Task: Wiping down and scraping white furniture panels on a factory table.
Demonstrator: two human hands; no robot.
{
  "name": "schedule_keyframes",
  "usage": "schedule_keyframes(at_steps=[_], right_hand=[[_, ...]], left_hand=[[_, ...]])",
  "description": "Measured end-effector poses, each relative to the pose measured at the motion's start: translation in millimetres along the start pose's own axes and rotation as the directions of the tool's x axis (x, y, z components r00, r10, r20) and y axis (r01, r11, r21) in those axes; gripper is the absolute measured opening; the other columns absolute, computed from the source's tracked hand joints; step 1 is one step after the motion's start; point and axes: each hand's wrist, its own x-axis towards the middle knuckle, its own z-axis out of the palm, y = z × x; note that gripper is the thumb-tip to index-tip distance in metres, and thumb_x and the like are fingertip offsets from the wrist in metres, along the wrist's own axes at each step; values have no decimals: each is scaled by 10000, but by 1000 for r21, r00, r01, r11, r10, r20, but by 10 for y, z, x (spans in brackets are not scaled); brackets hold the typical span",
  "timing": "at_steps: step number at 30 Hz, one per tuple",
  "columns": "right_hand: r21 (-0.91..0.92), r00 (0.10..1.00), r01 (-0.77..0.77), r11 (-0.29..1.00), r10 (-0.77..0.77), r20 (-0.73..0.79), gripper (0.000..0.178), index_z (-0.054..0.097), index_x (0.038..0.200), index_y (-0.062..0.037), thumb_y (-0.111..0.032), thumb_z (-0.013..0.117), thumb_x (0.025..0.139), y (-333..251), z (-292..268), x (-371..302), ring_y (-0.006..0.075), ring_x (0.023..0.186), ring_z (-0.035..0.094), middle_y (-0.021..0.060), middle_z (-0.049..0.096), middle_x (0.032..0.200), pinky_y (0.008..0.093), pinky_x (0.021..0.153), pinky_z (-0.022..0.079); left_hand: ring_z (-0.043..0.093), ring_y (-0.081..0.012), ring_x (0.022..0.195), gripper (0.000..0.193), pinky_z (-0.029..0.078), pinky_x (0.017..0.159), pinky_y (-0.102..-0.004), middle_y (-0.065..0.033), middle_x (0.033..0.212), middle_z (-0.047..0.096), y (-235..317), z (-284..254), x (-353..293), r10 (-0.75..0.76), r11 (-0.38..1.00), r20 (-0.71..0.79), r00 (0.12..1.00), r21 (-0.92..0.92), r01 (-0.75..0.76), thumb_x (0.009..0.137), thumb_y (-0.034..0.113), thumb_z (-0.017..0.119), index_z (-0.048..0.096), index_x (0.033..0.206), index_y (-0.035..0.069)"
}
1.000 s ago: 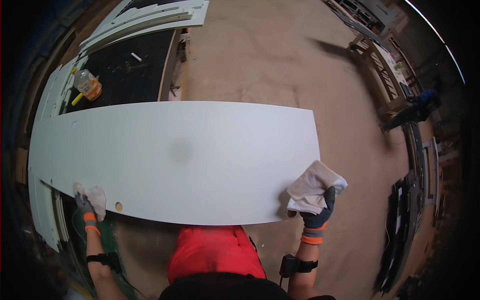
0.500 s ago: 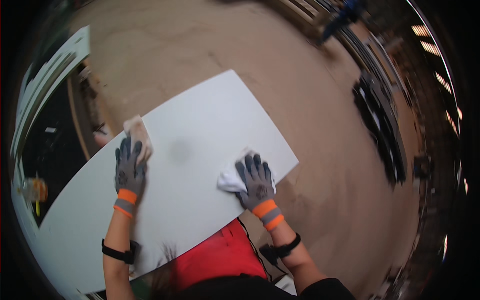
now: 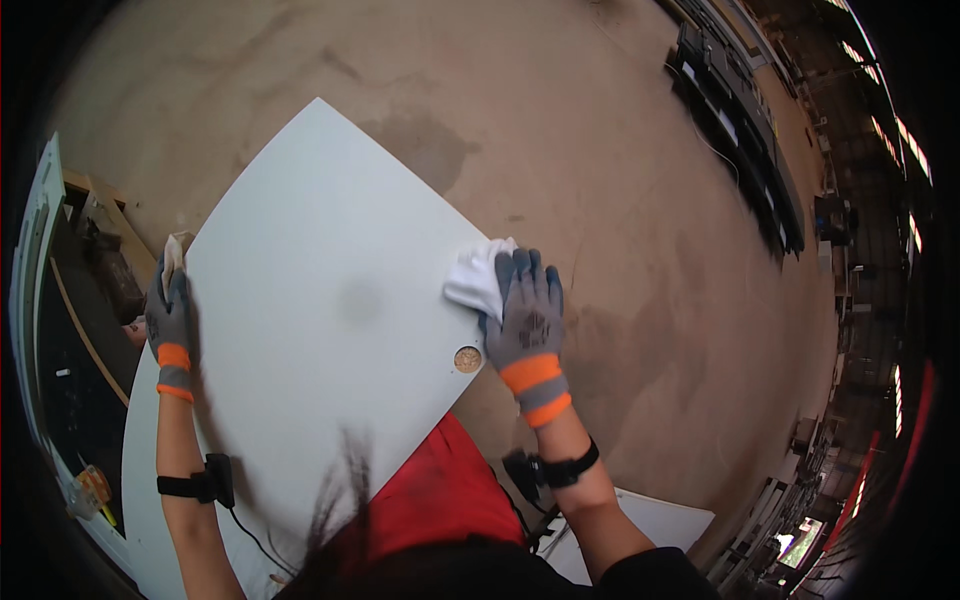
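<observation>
In the head view, our left hand (image 3: 172,312) reaches along the left edge of the white panel (image 3: 310,240) before us, at a beige cloth (image 3: 176,250); our right hand (image 3: 525,310), fingers extended, meets a white cloth (image 3: 475,278) at the right edge. Whether either grips, we cannot tell. Floor (image 3: 560,130) stretches beyond.

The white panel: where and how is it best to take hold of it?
Probably by its opposite edges, one hand from the left, one from the right: the white panel is flat and broad, and the end near the right hand juts over the floor, likely leaving room for fingers underneath.
</observation>
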Motion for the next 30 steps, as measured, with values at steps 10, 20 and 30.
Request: schedule_keyframes(at_steps=[10,20,30], right_hand=[[67,996,81,994,-83,37,747,415,1404,-34,-309,661,755,41,-180,114,299,1409,296,162,469,1403,553,1160,161],[197,989,102,975,-122,88,698,438,1384,-48,-298,658,770,39,-112,232,345,1414,275,180,445,1420,526,1178,131],[192,918,392,900,-368,-148,763,370,1447,-60,-519,544,863,-1580,404,2266,409,1444,163,187,286,1538,571,1164,32]], left_hand=[[450,-220,1311,521,291,1111,-315,-123,1408,504,-17,-52,-70,-148,987,-27,989,56,149,985,308,497,436,1409,12],[516,-221,1232,529,368,1062,-334,-143,1344,550,-60,-58,-112,-118,983,-104,988,131,131,981,326,497,454,1387,-11],[469,-219,1287,497,341,1082,-335,-127,1387,520,-126,-77,-36,-90,990,-81,993,104,98,986,307,498,462,1401,37]])
